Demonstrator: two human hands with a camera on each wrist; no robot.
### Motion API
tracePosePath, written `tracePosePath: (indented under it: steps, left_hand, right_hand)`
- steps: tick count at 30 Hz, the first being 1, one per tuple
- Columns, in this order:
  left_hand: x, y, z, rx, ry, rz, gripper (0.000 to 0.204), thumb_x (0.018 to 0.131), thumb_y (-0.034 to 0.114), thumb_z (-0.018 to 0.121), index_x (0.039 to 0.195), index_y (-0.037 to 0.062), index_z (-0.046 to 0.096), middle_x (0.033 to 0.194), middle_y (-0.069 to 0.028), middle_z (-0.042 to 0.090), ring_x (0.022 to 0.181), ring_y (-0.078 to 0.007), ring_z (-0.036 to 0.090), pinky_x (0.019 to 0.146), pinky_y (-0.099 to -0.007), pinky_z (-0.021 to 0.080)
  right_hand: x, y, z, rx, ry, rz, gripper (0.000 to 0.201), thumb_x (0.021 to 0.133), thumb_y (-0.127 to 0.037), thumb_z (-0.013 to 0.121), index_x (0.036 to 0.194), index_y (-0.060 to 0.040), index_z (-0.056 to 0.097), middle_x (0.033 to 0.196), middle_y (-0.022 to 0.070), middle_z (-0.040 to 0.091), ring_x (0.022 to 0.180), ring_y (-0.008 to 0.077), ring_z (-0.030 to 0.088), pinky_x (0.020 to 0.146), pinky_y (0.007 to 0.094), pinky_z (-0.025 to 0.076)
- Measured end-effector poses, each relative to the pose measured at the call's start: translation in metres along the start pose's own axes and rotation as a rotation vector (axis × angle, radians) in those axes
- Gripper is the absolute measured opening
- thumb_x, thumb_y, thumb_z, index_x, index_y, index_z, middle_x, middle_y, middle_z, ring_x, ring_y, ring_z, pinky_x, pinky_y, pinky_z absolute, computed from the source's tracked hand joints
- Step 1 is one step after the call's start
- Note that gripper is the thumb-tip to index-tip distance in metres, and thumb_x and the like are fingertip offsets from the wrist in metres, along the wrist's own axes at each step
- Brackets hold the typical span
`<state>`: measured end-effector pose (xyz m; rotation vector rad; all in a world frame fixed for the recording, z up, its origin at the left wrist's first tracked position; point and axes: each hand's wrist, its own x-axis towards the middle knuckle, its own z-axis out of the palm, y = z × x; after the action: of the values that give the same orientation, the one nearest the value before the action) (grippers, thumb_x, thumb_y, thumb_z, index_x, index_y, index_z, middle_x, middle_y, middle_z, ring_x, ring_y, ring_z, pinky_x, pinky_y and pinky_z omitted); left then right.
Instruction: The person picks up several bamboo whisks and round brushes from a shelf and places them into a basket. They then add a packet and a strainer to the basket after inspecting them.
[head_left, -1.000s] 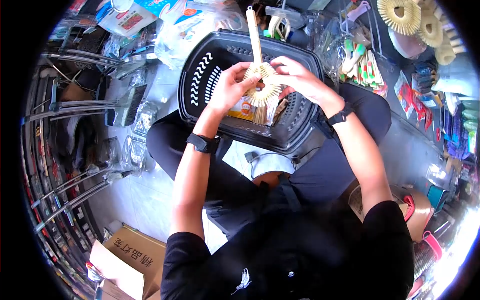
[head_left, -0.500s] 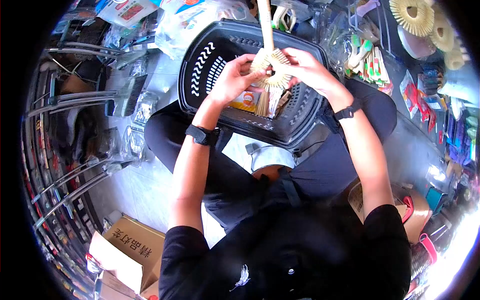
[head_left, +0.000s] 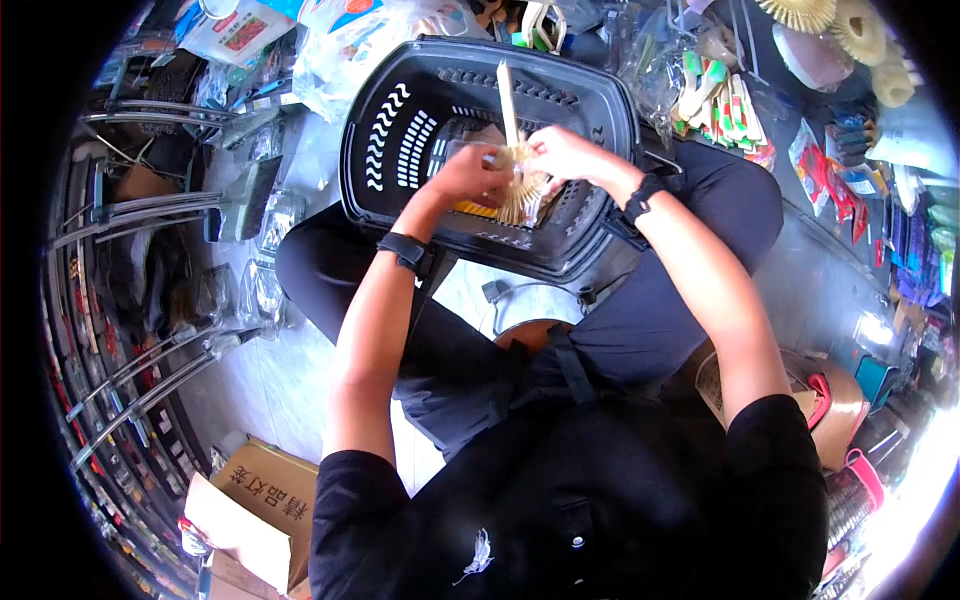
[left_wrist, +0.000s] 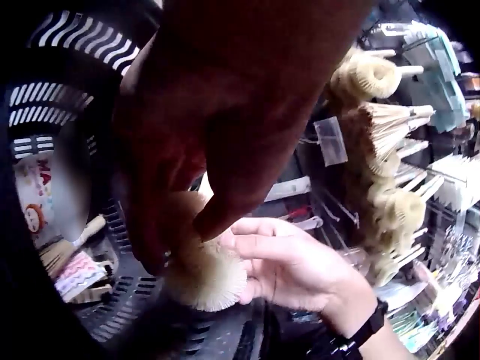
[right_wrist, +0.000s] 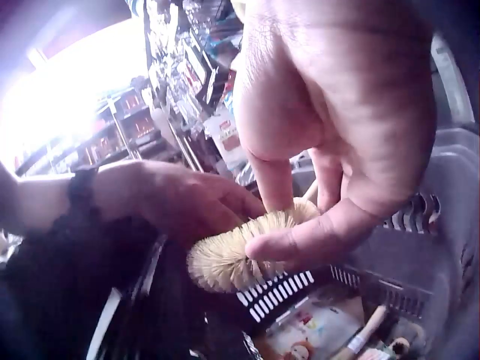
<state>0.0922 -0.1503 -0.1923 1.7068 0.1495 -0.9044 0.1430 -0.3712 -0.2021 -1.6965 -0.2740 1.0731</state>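
Observation:
Both hands hold a round-headed brush with pale bristles [right_wrist: 240, 251] and a light wooden handle [head_left: 508, 100]. In the head view the handle points away from the person. My left hand [head_left: 475, 175] grips one side of the bristle ring, thumb and fingers bent round it. Opposite, my right hand [head_left: 580, 158] pinches the bristles, its thumb lying across them in the right wrist view. The brush is over a black plastic basket [head_left: 450, 100] between the person's legs. Inside lie a printed packet [left_wrist: 34, 206] and a thin-bristled brush [left_wrist: 71, 247].
Several green-and-white-handled brushes [head_left: 735, 110] lie at the right. More round pale brushes [left_wrist: 401, 210] hang on a rack nearby. To the left are metal rack rods [head_left: 160, 215] with packaged goods. A cardboard box [head_left: 265, 495] stands at lower left.
The brush and both hands have come lower over the basket. The bristle ring, earlier facing the head camera, now shows more edge-on, largely covered by the hands.

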Motion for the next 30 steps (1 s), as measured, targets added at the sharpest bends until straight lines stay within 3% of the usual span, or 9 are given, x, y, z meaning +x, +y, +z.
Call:
tracePosePath:
  steps: [6, 9, 13, 15, 16, 19, 23, 26, 30]
  left_hand:
    - [0.060, -0.085, 0.014, 0.702, 0.027, 0.095, 0.030, 0.082, 0.020, 0.073, 0.105, 0.0017, 0.069, 0.097, -0.0176, 0.075, 0.080, -0.0287, 0.074, 0.066, -0.0434, 0.060]
    - [0.045, -0.074, 0.028, 0.838, 0.045, 0.181, 0.030, 0.085, 0.034, 0.064, 0.092, 0.0056, 0.072, 0.093, -0.0170, 0.074, 0.086, -0.0343, 0.071, 0.074, -0.0454, 0.056]
    - [0.136, -0.207, 0.027, 0.909, 0.046, 0.383, 0.053, 0.076, 0.049, 0.073, 0.110, 0.0087, 0.073, 0.103, -0.0224, 0.073, 0.096, -0.0390, 0.071, 0.087, -0.0484, 0.055]
    - [0.085, -0.140, 0.022, 0.743, -0.063, 0.166, 0.044, 0.078, 0.042, 0.073, 0.099, 0.0034, 0.070, 0.094, -0.0187, 0.070, 0.092, -0.0323, 0.067, 0.082, -0.0448, 0.052]
    - [0.079, -0.128, 0.027, 0.729, -0.049, 0.116, 0.055, 0.079, 0.049, 0.071, 0.110, 0.0035, 0.071, 0.108, -0.0279, 0.070, 0.105, -0.0437, 0.068, 0.094, -0.0501, 0.052]
    - [0.070, -0.119, 0.037, 0.687, 0.188, 0.188, 0.055, 0.075, 0.044, 0.079, 0.105, -0.0008, 0.069, 0.101, -0.0263, 0.071, 0.098, -0.0388, 0.071, 0.082, -0.0465, 0.056]
    - [0.067, -0.117, 0.028, 0.744, 0.232, 0.171, 0.061, 0.080, 0.047, 0.072, 0.119, 0.0005, 0.064, 0.109, -0.0268, 0.070, 0.104, -0.0446, 0.067, 0.091, -0.0498, 0.054]
    - [0.059, -0.090, 0.027, 0.717, 0.214, 0.105, 0.051, 0.081, 0.038, 0.070, 0.115, 0.0004, 0.067, 0.112, -0.0292, 0.069, 0.109, -0.0450, 0.066, 0.095, -0.0504, 0.053]
    - [0.051, -0.067, 0.029, 0.666, 0.236, 0.175, 0.042, 0.083, 0.033, 0.069, 0.114, 0.0047, 0.072, 0.108, -0.0257, 0.072, 0.103, -0.0417, 0.069, 0.094, -0.0476, 0.055]
  right_hand:
    - [0.007, 0.030, 0.022, 0.012, -0.094, 0.198, 0.012, 0.087, -0.005, 0.062, 0.094, 0.0028, 0.056, 0.071, 0.0027, 0.048, 0.061, 0.0227, 0.063, 0.067, 0.0484, 0.067]
    - [0.002, 0.060, 0.026, 0.281, -0.129, 0.138, 0.013, 0.088, -0.006, 0.060, 0.076, -0.0062, 0.054, 0.066, 0.0004, 0.043, 0.059, 0.0206, 0.059, 0.066, 0.0521, 0.063]
    - [0.013, 0.073, 0.033, 0.035, -0.103, 0.236, 0.026, 0.083, -0.005, 0.059, 0.108, 0.0042, 0.056, 0.098, 0.0148, 0.057, 0.077, 0.0311, 0.068, 0.067, 0.0460, 0.065]
    - [0.009, 0.062, 0.038, -0.053, -0.074, 0.268, 0.039, 0.082, -0.005, 0.058, 0.118, 0.0086, 0.056, 0.107, 0.0193, 0.062, 0.083, 0.0340, 0.071, 0.067, 0.0444, 0.065]
    - [0.006, 0.055, 0.040, -0.086, -0.055, 0.282, 0.042, 0.082, -0.006, 0.058, 0.120, 0.0105, 0.056, 0.108, 0.0203, 0.063, 0.084, 0.0342, 0.071, 0.067, 0.0444, 0.066]
    - [0.008, 0.050, 0.038, -0.133, -0.065, 0.276, 0.045, 0.085, -0.013, 0.057, 0.123, 0.0108, 0.057, 0.111, 0.0211, 0.063, 0.082, 0.0355, 0.072, 0.066, 0.0445, 0.065]
    - [0.039, 0.088, 0.041, -0.660, 0.120, -0.071, 0.031, 0.077, -0.021, 0.064, 0.086, 0.0074, 0.071, 0.080, 0.0271, 0.070, 0.080, 0.0358, 0.072, 0.071, 0.0450, 0.058]
    - [0.018, 0.041, 0.036, -0.630, 0.324, -0.069, 0.028, 0.081, -0.019, 0.066, 0.100, 0.0014, 0.070, 0.095, 0.0238, 0.073, 0.092, 0.0375, 0.071, 0.079, 0.0462, 0.056]
    - [-0.012, -0.037, 0.023, -0.414, 0.566, -0.303, 0.020, 0.084, -0.019, 0.069, 0.097, -0.0035, 0.071, 0.084, 0.0167, 0.074, 0.077, 0.0318, 0.074, 0.070, 0.0400, 0.058]
